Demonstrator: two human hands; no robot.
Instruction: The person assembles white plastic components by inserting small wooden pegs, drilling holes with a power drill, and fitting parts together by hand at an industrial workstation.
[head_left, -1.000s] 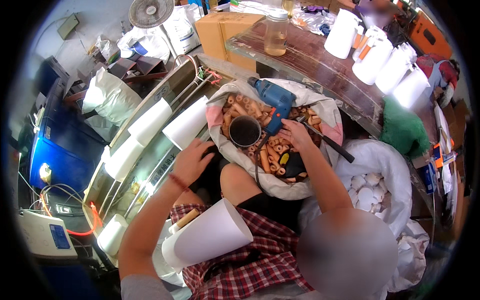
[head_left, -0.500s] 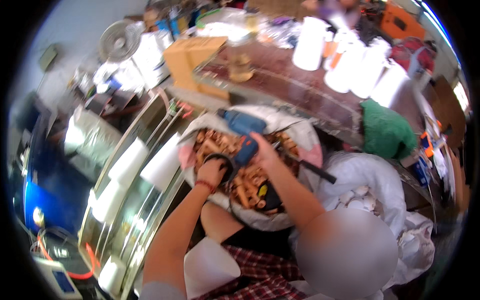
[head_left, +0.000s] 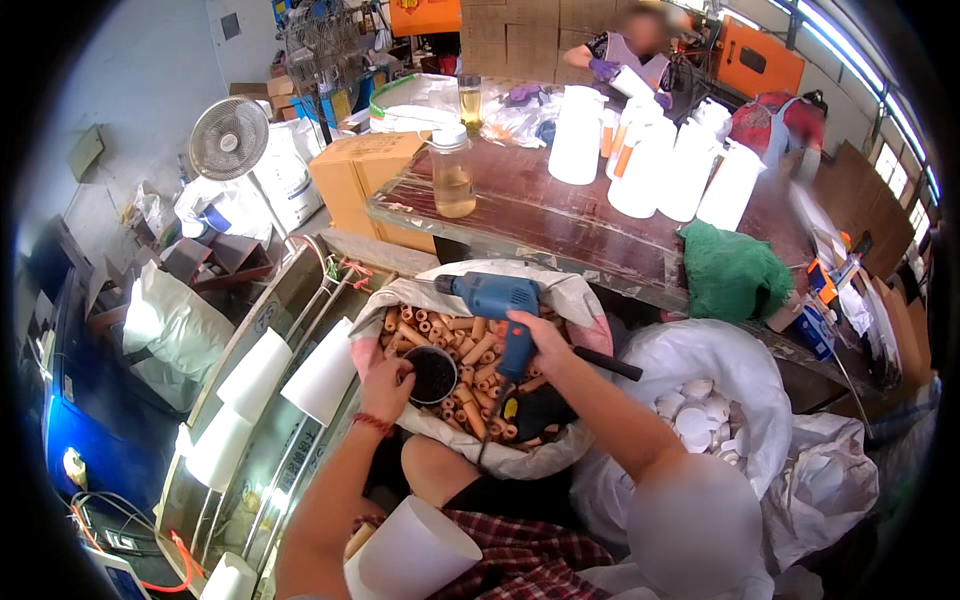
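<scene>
My right hand (head_left: 538,340) is wrapped round the handle of a blue power drill (head_left: 497,293), whose chuck points left over the sack. My left hand (head_left: 386,388) is beside a round dark container (head_left: 432,375) filled with small dark pieces, probably screws. Its fingertips are pinched together at the container's rim; anything between them is too small to make out. Beneath both hands, an open white sack (head_left: 585,290) holds many tan hollow cylinders (head_left: 480,350). A white tapered cylinder (head_left: 420,550) lies across my lap, with a tan end showing at its left.
Left of the sack, more white cylinders (head_left: 318,370) sit on metal rods in a wooden frame (head_left: 235,470). A second sack (head_left: 760,370) with white round pieces stands at right. The brown table (head_left: 520,200) ahead bears a jar (head_left: 452,170), white cylinders and green cloth (head_left: 735,270). Two people work beyond.
My left hand has come out of the dark container to its left rim, fingers pinched. The drill stays in my right hand over the sack. The whole view has shifted and sharpened.
</scene>
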